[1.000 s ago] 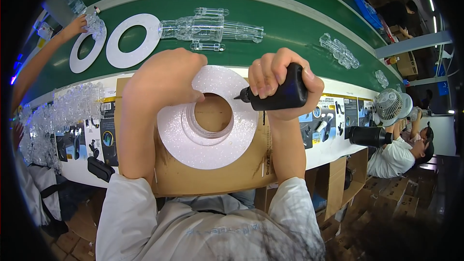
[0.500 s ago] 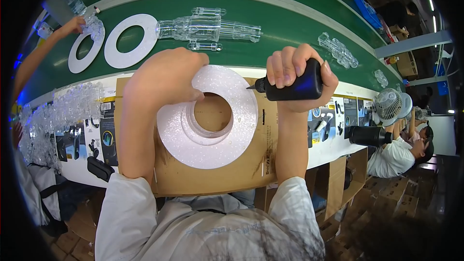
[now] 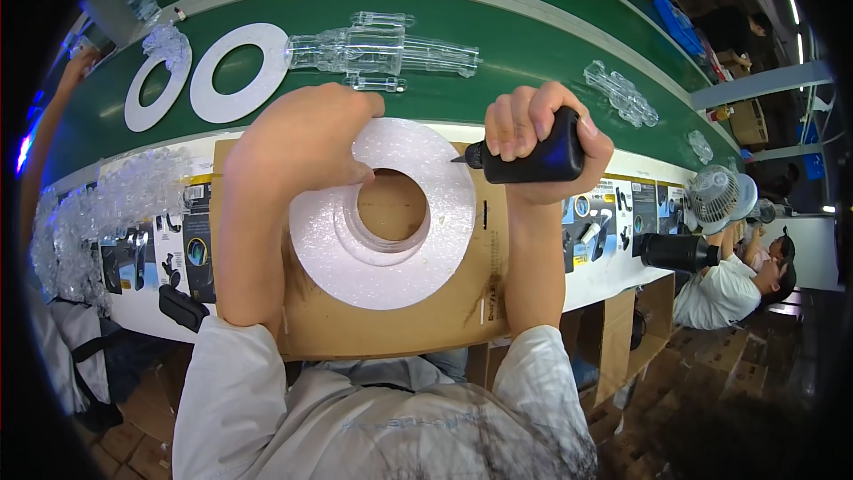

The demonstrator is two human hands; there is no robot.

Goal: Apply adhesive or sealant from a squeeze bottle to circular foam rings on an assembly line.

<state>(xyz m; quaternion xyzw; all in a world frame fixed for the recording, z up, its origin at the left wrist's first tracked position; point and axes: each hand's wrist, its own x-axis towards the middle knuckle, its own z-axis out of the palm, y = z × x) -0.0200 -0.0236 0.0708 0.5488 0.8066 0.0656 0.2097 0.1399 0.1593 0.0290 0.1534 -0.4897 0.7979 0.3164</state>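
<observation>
A white, glittery flat ring [image 3: 382, 280] with a raised collar around its central hole lies on a brown cardboard sheet [image 3: 355, 333] in front of me. My left hand [image 3: 306, 138] grips the ring at its upper left, the thumb at the edge of the hole. The other fingertips are partly hidden behind the hand. My right hand [image 3: 533, 120] is wrapped around a black squeeze bottle [image 3: 542, 160], held tilted sideways. Its thin pointed nozzle aims left, close to the ring's upper right rim; whether it touches, I cannot tell.
Beyond, on the green surface [image 3: 524, 44], lie two white rings [image 3: 204, 89], a clear plastic figure-like assembly [image 3: 373, 52] and more clear parts [image 3: 620, 93]. Clear pieces [image 3: 115, 204] pile up at left. A black bottle [image 3: 680, 252] and a fan [image 3: 713, 191] stand right. A co-worker's hand [image 3: 82, 62] is far left.
My right hand and the bottle have shifted slightly left. The co-worker's hand has let go of the clear piece on the far-left ring and moved left. My left hand stays almost in place.
</observation>
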